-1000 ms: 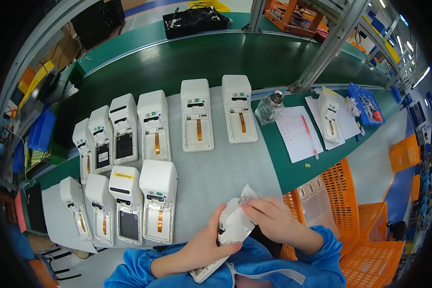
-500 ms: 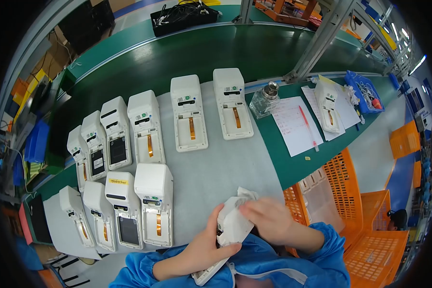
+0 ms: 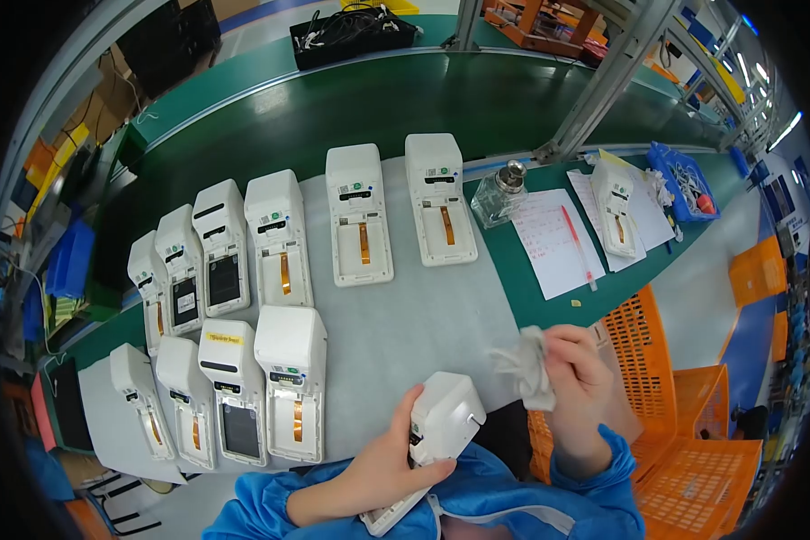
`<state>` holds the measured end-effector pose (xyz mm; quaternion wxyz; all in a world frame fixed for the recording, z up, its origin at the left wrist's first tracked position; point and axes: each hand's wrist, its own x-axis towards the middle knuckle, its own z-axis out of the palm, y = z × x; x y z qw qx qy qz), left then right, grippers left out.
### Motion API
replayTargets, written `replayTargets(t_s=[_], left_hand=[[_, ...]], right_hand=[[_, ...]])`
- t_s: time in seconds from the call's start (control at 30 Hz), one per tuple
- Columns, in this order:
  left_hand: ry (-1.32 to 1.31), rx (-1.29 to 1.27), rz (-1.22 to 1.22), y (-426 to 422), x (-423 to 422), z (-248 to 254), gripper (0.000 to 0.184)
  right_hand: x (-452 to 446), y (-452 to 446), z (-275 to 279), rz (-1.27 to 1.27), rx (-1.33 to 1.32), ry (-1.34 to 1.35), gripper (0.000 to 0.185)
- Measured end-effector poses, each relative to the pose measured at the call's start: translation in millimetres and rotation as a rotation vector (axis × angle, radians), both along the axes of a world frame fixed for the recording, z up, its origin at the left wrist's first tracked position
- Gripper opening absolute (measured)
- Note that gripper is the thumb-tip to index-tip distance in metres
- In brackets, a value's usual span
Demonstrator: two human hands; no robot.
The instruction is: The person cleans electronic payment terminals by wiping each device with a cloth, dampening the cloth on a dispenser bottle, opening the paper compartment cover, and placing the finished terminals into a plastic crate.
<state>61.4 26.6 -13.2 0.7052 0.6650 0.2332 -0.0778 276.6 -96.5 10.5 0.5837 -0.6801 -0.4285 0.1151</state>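
My left hand (image 3: 382,468) is wrapped round a white device (image 3: 445,416), tilted, close to my body at the front of the grey mat (image 3: 387,333). Off to its right, my right hand (image 3: 578,387) pinches a crumpled white cloth (image 3: 533,369), held apart from the device and partly blurred. Several similar white devices stand in two rows on the mat, among them one with a yellow label (image 3: 227,387) and one with an orange ribbon (image 3: 291,382) in its open back. The underside of the held device is hidden.
A glass bottle with a metal cap (image 3: 499,193), a written sheet with a red pen (image 3: 553,243), another white device on papers (image 3: 613,207) and a blue basket of cables (image 3: 684,183) are at the right. Orange crates (image 3: 643,360) stand below. A metal post (image 3: 612,81) rises behind.
My right hand has moved off the device to the right, taking the cloth with it. My left hand still holds the device in about the same place. The camera view has shifted slightly.
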Motion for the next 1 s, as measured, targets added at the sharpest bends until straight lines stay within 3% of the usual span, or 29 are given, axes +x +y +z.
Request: replayTargets(t_s=[0.07, 0.17, 0.27, 0.37, 0.47, 0.57, 0.7, 0.73, 0.8, 0.9, 1.0], left_hand=[[-0.008, 0.013, 0.011, -1, 0, 2, 0.102], [-0.044, 0.017, 0.038, -3, -3, -6, 0.103], [-0.035, 0.135, -0.036, -2, -4, -10, 0.104], [0.031, 0.134, -0.029, -3, -1, 2, 0.103], [0.096, 0.086, -0.026, -4, 1, 9, 0.103], [0.074, 0.118, -0.029, -5, -1, 4, 0.104], [0.057, 0.111, -0.025, 0, 4, 8, 0.104], [0.074, 0.086, -0.030, 0, 5, 10, 0.104], [0.074, 0.096, -0.065, -3, -2, 4, 0.103], [0.023, 0.141, -0.063, -3, -1, -7, 0.103], [0.056, 0.044, 0.005, -4, 0, 3, 0.102]], right_hand=[[-28, -1, 4, -0.065, 0.160, 0.501, 0.020], [-57, 5, 3, 0.267, -0.042, -0.142, 0.023], [-82, 12, -14, 0.252, -0.071, -0.518, 0.026], [-74, 17, -9, 0.247, -0.223, -0.448, 0.020], [-49, 26, -29, -0.001, -0.270, -0.328, 0.014], [-32, 26, -29, 0.069, -0.240, -0.239, 0.011], [-21, 22, -25, -0.067, -0.208, -0.246, 0.013], [-35, 14, -19, 0.013, -0.162, -0.316, 0.015], [-65, 4, -18, 0.503, -0.452, -0.050, 0.017], [-68, 12, -14, 0.355, -0.188, -0.373, 0.014], [-53, 14, -39, 0.048, -0.160, -0.343, 0.010]])
